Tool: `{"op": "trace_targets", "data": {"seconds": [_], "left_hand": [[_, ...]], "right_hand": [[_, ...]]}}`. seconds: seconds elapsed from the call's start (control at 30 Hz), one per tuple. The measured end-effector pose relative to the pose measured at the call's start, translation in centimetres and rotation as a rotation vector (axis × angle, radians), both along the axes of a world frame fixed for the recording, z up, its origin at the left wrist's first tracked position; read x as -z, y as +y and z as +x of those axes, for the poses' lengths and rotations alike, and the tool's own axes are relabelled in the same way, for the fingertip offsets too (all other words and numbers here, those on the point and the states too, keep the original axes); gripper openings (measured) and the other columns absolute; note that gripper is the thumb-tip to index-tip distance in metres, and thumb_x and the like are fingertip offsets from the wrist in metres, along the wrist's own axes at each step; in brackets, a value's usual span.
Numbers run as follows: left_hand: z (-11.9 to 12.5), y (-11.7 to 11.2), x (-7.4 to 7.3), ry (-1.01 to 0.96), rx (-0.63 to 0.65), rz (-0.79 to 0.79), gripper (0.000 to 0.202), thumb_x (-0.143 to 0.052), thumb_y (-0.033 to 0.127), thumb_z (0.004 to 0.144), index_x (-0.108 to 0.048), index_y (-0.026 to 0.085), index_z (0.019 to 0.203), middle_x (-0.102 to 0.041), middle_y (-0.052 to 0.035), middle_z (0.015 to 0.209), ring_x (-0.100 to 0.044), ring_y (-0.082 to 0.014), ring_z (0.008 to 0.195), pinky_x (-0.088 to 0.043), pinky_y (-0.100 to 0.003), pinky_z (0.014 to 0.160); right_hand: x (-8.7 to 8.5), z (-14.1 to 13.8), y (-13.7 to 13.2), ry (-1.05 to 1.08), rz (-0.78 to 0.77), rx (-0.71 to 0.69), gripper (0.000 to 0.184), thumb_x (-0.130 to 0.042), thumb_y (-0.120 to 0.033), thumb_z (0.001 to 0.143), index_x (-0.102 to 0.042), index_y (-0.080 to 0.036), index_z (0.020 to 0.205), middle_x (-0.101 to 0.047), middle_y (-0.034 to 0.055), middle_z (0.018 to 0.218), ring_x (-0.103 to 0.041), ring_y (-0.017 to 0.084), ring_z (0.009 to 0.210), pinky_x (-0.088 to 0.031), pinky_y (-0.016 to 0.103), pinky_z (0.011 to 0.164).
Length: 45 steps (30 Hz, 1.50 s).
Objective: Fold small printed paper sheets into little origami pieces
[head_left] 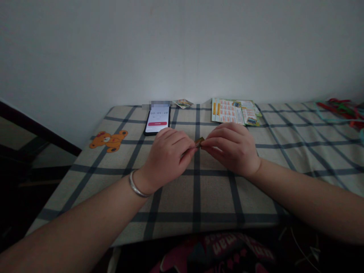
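Observation:
Over the middle of the table, my left hand (170, 153) and my right hand (231, 148) meet at their fingertips. Between them they pinch a small brownish-gold piece (200, 142), mostly covered by the fingers, so its kind does not show. Both hands are closed, with thumb and forefinger pressed together. A silver bangle (136, 184) circles the left wrist. Just behind my left hand lies a phone (157, 120) with a running timer on its screen.
A checked cloth (182, 197) covers the table. Printed cards (227, 112) lie at the back right, a small packet (183, 103) by the wall. An orange bear cutout (109, 141) lies left; colourful strips (341, 110) sit far right.

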<state>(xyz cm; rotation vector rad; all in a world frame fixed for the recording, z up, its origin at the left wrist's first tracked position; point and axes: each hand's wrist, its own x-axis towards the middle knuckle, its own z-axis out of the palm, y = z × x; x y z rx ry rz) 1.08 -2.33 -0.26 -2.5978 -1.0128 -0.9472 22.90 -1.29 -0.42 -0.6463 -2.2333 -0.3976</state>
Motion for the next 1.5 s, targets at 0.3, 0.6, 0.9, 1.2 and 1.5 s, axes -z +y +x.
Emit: {"op": "trace_targets", "data": {"seconds": [0.3,0.6,0.9,1.2,1.5], "left_hand": [[0.0,0.1,0.3,0.004,0.02,0.03,0.013,-0.055,0.019,0.088,-0.062,0.018,0.078,-0.065,-0.0027,0.078,-0.055,-0.0202,0.079,-0.041,-0.038,0.079],[0.1,0.1,0.1,0.072,0.032,0.173,0.016,-0.055,0.019,0.09,-0.064,0.017,0.076,-0.066,-0.0013,0.076,-0.055,-0.0198,0.076,-0.042,-0.039,0.08],[-0.1,0.3,0.2,0.071,0.076,0.189,0.015,-0.057,0.021,0.089,-0.065,0.019,0.077,-0.066,-0.0007,0.077,-0.055,-0.0191,0.077,-0.041,-0.038,0.079],[0.2,0.2,0.2,0.011,0.077,0.116,0.011,-0.06,0.017,0.084,-0.062,0.019,0.073,-0.064,-0.0008,0.074,-0.055,-0.0187,0.075,-0.041,-0.037,0.077],[0.2,0.5,0.6,-0.081,0.172,-0.002,0.01,-0.059,0.012,0.083,-0.059,0.016,0.075,-0.063,-0.0023,0.077,-0.054,-0.0172,0.079,-0.045,-0.033,0.077]], "right_hand": [[0.1,-0.3,0.3,-0.022,0.047,-0.013,0.007,-0.066,-0.026,0.086,-0.068,-0.024,0.092,-0.07,0.0012,0.086,-0.057,0.018,0.084,-0.043,0.034,0.069],[0.1,-0.5,0.4,-0.029,-0.058,-0.026,0.009,-0.063,-0.026,0.087,-0.068,-0.021,0.082,-0.066,0.002,0.077,-0.052,0.016,0.072,-0.041,0.032,0.066],[0.4,-0.8,0.3,-0.051,-0.144,-0.027,0.012,-0.059,-0.023,0.087,-0.067,-0.02,0.079,-0.064,0.0028,0.076,-0.053,0.017,0.073,-0.04,0.032,0.068],[0.4,-1.0,0.2,-0.041,-0.124,-0.022,0.013,-0.058,-0.023,0.087,-0.066,-0.019,0.078,-0.061,0.0028,0.074,-0.05,0.017,0.071,-0.039,0.032,0.066],[0.3,-1.1,0.2,-0.043,-0.09,-0.014,0.012,-0.06,-0.021,0.084,-0.064,-0.019,0.074,-0.061,0.0023,0.07,-0.051,0.017,0.069,-0.039,0.031,0.064]]}}
